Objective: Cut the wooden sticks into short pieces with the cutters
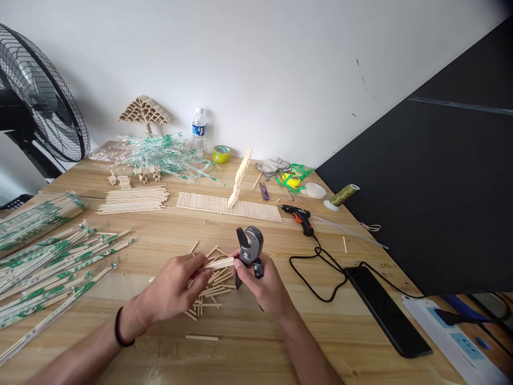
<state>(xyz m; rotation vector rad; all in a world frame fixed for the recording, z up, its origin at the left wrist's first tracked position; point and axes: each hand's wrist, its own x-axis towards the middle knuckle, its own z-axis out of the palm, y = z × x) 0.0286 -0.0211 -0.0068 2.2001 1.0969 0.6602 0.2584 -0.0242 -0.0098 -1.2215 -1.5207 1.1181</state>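
My left hand (178, 286) is closed on a small bundle of short wooden sticks (220, 263), whose right ends touch my right fingertips. My right hand (260, 283) is wrapped round a grey and black pipe cutter (250, 247), its hooked jaw pointing up and away from me. Beneath both hands lies a loose pile of cut wooden stick pieces (218, 291), partly hidden by them. One cut piece (202, 337) lies alone nearer to me.
Packs of wrapped chopsticks (48, 267) fill the left side. Beyond are a flat stick panel (204, 202) with an upright strip (240, 176), a glue gun (298, 216), purple snips (264, 191) and a water bottle (199, 131). A phone (387, 310) lies right, by a power strip (460, 337).
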